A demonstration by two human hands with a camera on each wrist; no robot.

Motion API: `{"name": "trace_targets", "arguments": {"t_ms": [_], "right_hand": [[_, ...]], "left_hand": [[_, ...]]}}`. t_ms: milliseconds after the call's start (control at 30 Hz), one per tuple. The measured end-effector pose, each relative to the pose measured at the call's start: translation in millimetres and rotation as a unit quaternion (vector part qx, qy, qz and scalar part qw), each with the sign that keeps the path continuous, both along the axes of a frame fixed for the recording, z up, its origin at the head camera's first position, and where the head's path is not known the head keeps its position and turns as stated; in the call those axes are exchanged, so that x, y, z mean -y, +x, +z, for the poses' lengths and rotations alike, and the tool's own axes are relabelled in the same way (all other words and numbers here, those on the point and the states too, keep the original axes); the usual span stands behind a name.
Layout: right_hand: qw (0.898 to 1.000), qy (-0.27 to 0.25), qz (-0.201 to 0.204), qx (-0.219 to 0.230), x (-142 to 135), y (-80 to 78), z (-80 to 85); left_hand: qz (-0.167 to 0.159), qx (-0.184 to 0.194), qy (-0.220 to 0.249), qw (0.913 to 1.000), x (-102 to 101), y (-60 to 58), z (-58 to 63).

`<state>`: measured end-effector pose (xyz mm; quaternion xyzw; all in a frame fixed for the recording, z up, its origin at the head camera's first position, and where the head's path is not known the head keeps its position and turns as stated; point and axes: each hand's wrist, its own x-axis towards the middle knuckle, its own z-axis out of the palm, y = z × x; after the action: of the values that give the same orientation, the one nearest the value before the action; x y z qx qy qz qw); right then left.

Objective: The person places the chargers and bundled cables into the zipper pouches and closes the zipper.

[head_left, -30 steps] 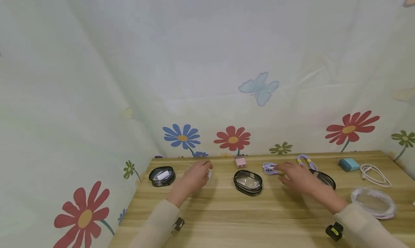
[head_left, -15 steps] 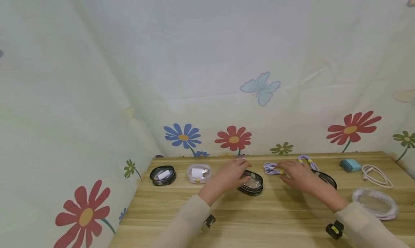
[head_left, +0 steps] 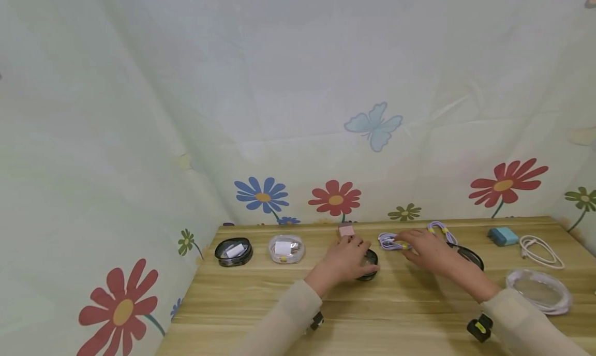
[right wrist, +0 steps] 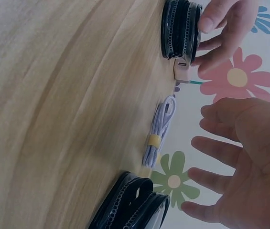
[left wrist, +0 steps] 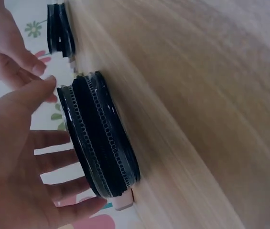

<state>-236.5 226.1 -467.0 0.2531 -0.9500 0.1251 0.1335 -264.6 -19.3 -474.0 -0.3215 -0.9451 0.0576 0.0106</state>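
Note:
My left hand [head_left: 343, 260] is over a small oval zip case [head_left: 371, 267] with black trim and clear sides, covering much of it. In the left wrist view its fingers spread above the top of the case [left wrist: 99, 136], with the thumb at the rim; contact is hard to tell. A pink charger plug [head_left: 346, 231] lies just behind. My right hand [head_left: 428, 252] hovers over a lilac cable bundle [head_left: 389, 241] with a yellow tie, fingers apart and holding nothing in the right wrist view. Partly behind that hand is another black-trimmed case [head_left: 469, 257].
At left stand a black-trimmed case [head_left: 234, 252] and a clear case [head_left: 286, 249], each with a white item inside. To the right lie a second lilac cable [head_left: 444, 233], a teal plug [head_left: 503, 236], a white cable [head_left: 540, 252] and a larger clear case [head_left: 537, 292].
My left hand has moved right, from the clear case at left to over the middle black-trimmed case. The right hand stays nearly still above the lilac cable.

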Motion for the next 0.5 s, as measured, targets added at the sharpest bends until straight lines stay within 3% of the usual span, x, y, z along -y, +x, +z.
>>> {"name": "trace_targets", "arguments": {"t_ms": [133, 267, 367, 500], "right_hand": [[1.000, -0.001, -0.006, 0.004, -0.8, 1.6, -1.7], [1.000, -0.005, -0.012, 0.014, -1.1, 2.8, -3.6], [1.000, -0.010, -0.002, 0.014, -1.6, 2.8, -5.3], [1.000, -0.009, 0.017, 0.006, -2.2, 2.5, -6.7]], "left_hand": [[0.006, -0.008, -0.024, 0.9997, -2.1, 1.7, -1.7], [-0.016, 0.003, -0.023, 0.9996, -0.1, 2.0, -0.8], [-0.042, 0.018, -0.024, 0.9987, 3.4, 1.7, 0.0], [-0.102, 0.031, -0.054, 0.9928, 7.4, 3.0, 3.3]]}}
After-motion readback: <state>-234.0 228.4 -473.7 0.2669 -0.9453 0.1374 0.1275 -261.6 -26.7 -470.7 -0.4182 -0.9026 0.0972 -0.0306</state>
